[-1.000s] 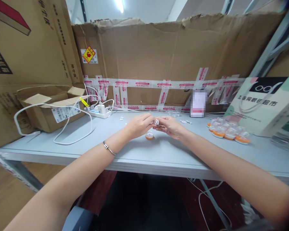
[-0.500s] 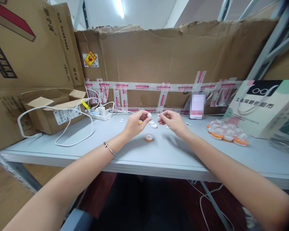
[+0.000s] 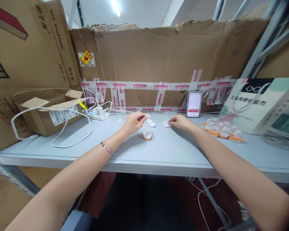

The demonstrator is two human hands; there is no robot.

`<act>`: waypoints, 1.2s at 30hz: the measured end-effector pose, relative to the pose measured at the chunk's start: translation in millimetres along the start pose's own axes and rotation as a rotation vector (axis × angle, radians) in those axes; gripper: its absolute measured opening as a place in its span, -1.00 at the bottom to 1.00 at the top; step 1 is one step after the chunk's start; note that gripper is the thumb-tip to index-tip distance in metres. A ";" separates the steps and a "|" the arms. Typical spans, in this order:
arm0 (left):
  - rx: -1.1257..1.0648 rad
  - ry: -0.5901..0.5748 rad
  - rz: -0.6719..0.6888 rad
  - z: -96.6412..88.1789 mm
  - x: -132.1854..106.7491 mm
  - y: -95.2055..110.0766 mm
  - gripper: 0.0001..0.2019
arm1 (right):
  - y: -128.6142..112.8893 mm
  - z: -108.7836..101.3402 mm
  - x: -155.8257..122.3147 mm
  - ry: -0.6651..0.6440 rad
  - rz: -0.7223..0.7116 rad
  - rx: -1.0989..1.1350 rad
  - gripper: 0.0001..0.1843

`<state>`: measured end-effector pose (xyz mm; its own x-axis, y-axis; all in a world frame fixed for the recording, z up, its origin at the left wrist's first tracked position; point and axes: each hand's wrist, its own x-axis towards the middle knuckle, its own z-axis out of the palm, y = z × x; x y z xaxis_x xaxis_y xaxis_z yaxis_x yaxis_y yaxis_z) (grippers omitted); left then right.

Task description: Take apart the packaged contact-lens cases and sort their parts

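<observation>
My left hand (image 3: 134, 123) pinches a small white round piece (image 3: 147, 116) between thumb and fingertips, raised just over the table. An orange part (image 3: 137, 121) shows partly behind its fingers. My right hand (image 3: 180, 122) has its fingertips pressed together at a small pile of white pieces (image 3: 166, 124); whatever they grip is too small to make out. Between the hands lie a white ring (image 3: 152, 124) and another white round part (image 3: 148, 121). Closer to me stands a round clear case with an orange base (image 3: 147, 136).
Clustered at the right are several clear cases with orange bases (image 3: 223, 129), by a paper bag (image 3: 252, 106) and a large bottle (image 3: 283, 128). A phone (image 3: 194, 104) leans against the cardboard (image 3: 139, 57). Leftward are a power strip (image 3: 98, 114), cables and an open carton (image 3: 48, 118).
My right hand has moved away from the left, down to the pile of small white pieces. My left hand stays nearly in place, still pinching the white piece. The view has shifted slightly.
</observation>
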<state>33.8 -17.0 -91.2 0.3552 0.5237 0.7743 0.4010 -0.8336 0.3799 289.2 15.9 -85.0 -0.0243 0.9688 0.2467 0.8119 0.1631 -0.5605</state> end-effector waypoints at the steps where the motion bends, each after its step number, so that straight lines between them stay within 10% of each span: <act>1: -0.009 -0.005 -0.011 0.0 0.3 0.4 -0.82 | -1.8 -1.5 -1.1 0.020 0.000 -0.006 -0.93; 5: -0.039 -0.059 -0.026 -0.1 1.8 2.8 -0.83 | -22.9 -5.2 -15.7 0.045 -0.059 0.072 -0.84; 11: -0.078 -0.159 -0.055 0.6 1.3 3.8 -0.83 | -62.8 9.5 -45.0 -0.388 -0.270 0.668 -0.67; 36: 0.465 -0.078 0.264 6.6 -3.2 9.1 -0.86 | -70.7 37.2 -44.8 -0.167 -0.115 1.010 -0.72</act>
<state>41.9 -25.2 -93.5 0.5493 0.3328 0.7665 0.6145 -0.7824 -0.1006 211.2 -32.1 -85.9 -0.2144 0.9384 0.2712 -0.0680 0.2626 -0.9625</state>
